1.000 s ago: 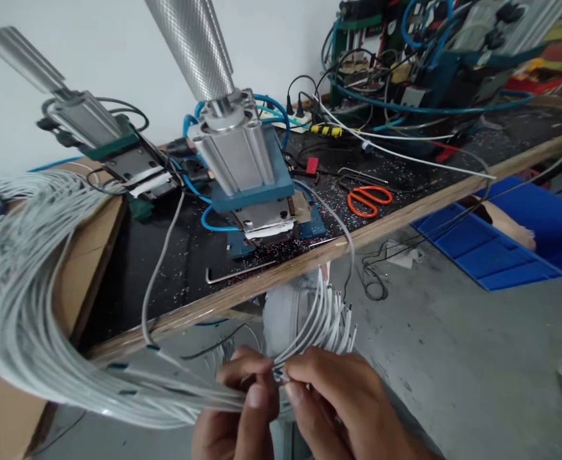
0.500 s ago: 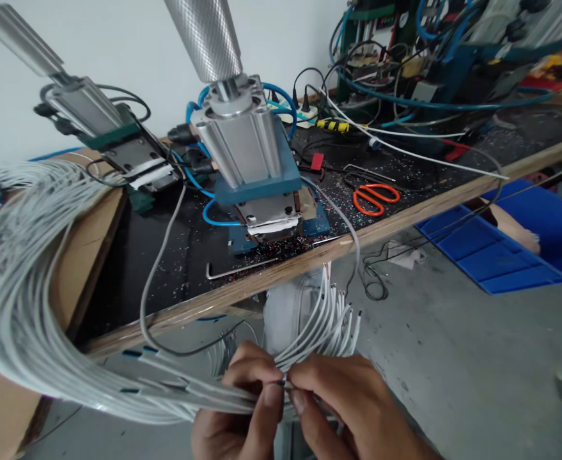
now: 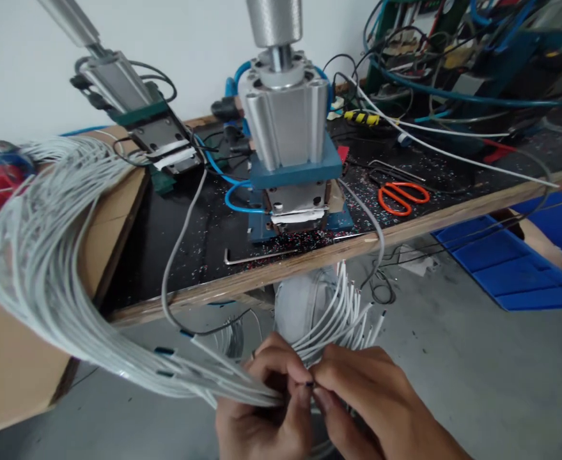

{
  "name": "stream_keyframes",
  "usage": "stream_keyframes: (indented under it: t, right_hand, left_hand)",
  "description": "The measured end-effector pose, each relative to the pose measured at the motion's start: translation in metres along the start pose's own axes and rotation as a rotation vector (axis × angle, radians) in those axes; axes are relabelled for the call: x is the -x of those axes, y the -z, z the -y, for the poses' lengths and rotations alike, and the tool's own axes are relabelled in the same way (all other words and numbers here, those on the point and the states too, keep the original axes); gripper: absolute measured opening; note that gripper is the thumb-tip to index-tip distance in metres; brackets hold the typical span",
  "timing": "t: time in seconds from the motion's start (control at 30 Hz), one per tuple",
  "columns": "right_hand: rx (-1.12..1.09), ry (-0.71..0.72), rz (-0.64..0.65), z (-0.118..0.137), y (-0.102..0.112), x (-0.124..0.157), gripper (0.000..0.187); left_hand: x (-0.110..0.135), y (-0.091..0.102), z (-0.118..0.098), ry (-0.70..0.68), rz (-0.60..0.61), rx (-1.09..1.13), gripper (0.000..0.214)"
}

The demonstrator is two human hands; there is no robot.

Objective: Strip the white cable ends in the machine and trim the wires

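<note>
My left hand (image 3: 261, 415) is closed around part of a bundle of grey-white cables (image 3: 70, 294), which sweeps in from the left. Its thumb and forefinger meet at a small dark cable end (image 3: 309, 384). Pressed against that same spot are the thumb and forefinger of my right hand (image 3: 371, 396), in a pinch. My fingers hide most of this cable end. Beyond my hands, loose cable ends (image 3: 352, 310) fan upward, some with dark tips. A few dark-tipped cables (image 3: 164, 351) stick out of the bundle left of my left hand.
A pneumatic press (image 3: 290, 134) stands on the black workbench (image 3: 175, 249), with another press (image 3: 122, 89) behind left. Orange-handled scissors (image 3: 403, 198) and a hex key (image 3: 256, 257) lie near the wooden edge. A blue bin (image 3: 486, 262) sits on the floor at right; cardboard (image 3: 16, 358) is at left.
The camera view has swung, so the bench and presses appear farther right. Both hands sit slightly farther right in the picture, still pinched together at the dark cable end.
</note>
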State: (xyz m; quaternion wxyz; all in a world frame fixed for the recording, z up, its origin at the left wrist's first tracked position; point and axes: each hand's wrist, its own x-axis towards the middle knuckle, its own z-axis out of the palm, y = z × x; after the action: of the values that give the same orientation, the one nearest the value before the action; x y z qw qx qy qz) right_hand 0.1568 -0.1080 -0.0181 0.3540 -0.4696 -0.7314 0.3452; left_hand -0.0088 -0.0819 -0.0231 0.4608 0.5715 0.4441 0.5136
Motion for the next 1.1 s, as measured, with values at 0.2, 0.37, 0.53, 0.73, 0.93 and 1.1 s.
stream_keyframes:
  t: [0.2,0.37,0.53,0.73,0.93,1.1]
  right_hand:
    - [0.188,0.029,0.243,-0.006,0.026,-0.002,0.023]
    - [0.172,0.052,0.146,-0.006,0.019,0.000,0.026]
    - [-0.060,-0.055,-0.046,-0.005,0.003,0.006,0.027]
    - [0.128,0.098,0.302,-0.009,0.015,0.004,0.035]
    - [-0.016,0.009,0.245,-0.010,0.013,-0.003,0.028]
    - [-0.079,-0.034,0.305,-0.012,0.013,-0.002,0.028]
  left_hand:
    - [-0.010,0.008,-0.011,0.072,0.349,-0.285,0.024]
    - [-0.013,0.007,-0.011,0.190,0.382,-0.208,0.019]
    - [-0.008,-0.001,0.000,0.291,0.218,0.024,0.010]
    - [-0.014,0.026,-0.004,0.304,0.599,-0.100,0.029]
    - [-0.018,0.035,-0.008,0.297,0.608,-0.141,0.025]
    - [-0.018,0.035,-0.009,0.248,0.631,-0.143,0.024]
